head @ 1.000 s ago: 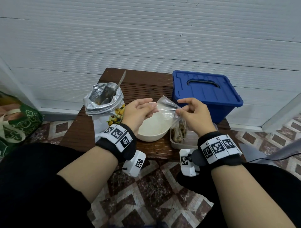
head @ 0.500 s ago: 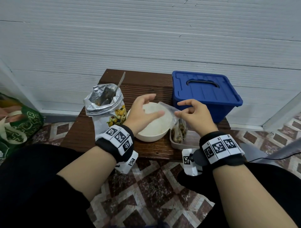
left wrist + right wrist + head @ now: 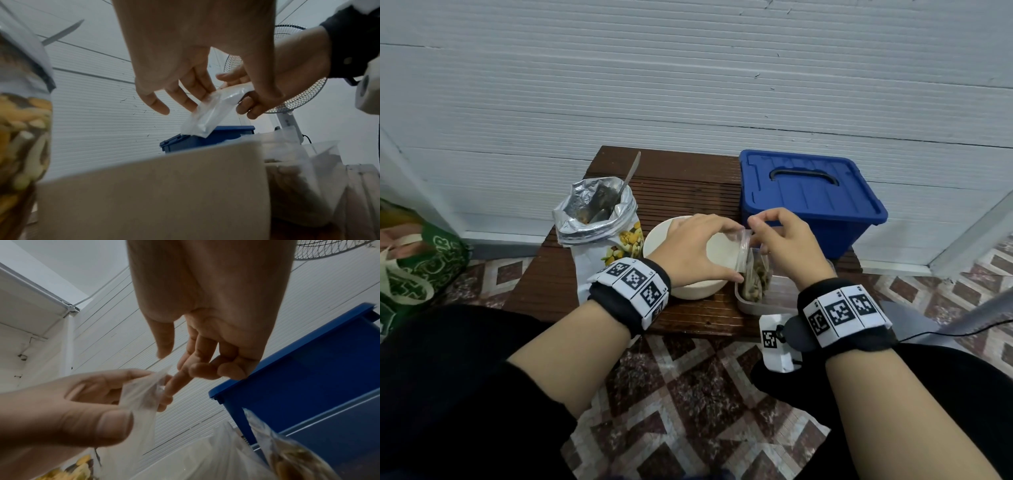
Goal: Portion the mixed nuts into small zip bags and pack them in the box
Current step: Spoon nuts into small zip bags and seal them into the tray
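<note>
Right now I am working a small empty zip bag (image 3: 743, 251) between both hands over the white bowl (image 3: 717, 255), which is sitting mid-worktop (image 3: 688, 192); I am holding the bag there, I judge, so the mouth can be opened close to the nuts. My left hand (image 3: 695, 251) is pinching one edge of the bag between thumb and fingers, that grip pressed together on the plastic; my right hand (image 3: 787, 246) is reaching in from the other side, its fingertips (image 3: 186, 374) curled and meeting the bag's top edge, probably to part the seal, though I cannot tell whether they are really pinching the film or only touching it.

A foil pouch of mixed nuts (image 3: 599, 219) is standing open just left of the bowl with a spoon (image 3: 619, 192) leaning in it, handy for scooping; a clear tray (image 3: 748, 303) just right of the bowl is holding at least one filled bag of nuts (image 3: 756, 277), upright; the blue box (image 3: 808, 202) is waiting behind it with its lid on, so packing is not yet begun.

Whether the bowl has anything in it is hard to say, as my left hand is covering much of it; how many filled bags the tray is holding is hidden behind my right wrist; the bag's seal line is too blurred to judge.
</note>
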### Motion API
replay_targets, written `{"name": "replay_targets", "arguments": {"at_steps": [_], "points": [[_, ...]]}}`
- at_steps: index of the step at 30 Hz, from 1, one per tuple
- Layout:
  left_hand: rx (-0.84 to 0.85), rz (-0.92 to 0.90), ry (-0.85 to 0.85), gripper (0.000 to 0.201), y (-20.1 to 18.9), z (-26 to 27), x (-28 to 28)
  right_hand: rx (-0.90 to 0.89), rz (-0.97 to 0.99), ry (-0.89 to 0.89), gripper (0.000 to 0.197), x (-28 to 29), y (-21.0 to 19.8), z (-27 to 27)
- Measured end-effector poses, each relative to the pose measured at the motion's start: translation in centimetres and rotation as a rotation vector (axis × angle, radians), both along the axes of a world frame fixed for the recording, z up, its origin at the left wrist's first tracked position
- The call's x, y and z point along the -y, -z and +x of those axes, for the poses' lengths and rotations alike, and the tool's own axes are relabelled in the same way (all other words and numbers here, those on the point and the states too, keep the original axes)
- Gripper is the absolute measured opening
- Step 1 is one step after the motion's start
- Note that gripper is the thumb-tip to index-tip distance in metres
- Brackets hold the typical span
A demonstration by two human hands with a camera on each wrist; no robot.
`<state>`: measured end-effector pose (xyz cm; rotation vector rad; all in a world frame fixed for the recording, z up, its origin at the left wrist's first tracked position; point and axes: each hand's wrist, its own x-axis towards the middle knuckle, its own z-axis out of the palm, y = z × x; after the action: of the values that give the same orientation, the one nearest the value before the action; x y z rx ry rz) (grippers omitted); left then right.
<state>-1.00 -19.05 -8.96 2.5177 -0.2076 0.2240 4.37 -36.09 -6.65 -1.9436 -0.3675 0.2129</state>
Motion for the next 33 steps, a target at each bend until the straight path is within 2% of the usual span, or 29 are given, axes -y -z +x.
{"name": "replay_targets", "arguments": {"at_steps": [3,8,11,18,26,30,33], "points": [[0.031,-0.082,-0.012,0.074,0.0,-0.2,-0.1,-0.055,0.072,0.003,0.013,0.2,-0.1,0.2],[0.062,-0.242,-0.067,0.05,0.0,-0.1,-0.1,-0.07,0.039,-0.065,0.004,0.2,0.0,0.2],[0.083,-0.305,-0.093,0.043,-0.1,-0.1,-0.1,-0.075,0.019,-0.083,0.003,0.2,0.1,0.1],[0.104,-0.338,-0.143,0.032,-0.5,-0.1,-0.3,-0.074,0.052,-0.047,0.015,-0.1,-0.1,0.0],[0.156,-0.462,-0.236,0.037,-2.6,-1.4,-1.4,-0.05,0.131,-0.079,0.02,-1.9,-1.0,-0.2],[0.227,-0.474,-0.249,0.041,-4.9,-2.9,-3.5,0.014,0.141,-0.106,0.019,-4.3,-2.3,-0.1],[0.264,-0.477,-0.342,0.046,-6.2,-4.2,-5.6,0.08,0.154,-0.103,0.013,-7.0,-3.0,0.2]]}}
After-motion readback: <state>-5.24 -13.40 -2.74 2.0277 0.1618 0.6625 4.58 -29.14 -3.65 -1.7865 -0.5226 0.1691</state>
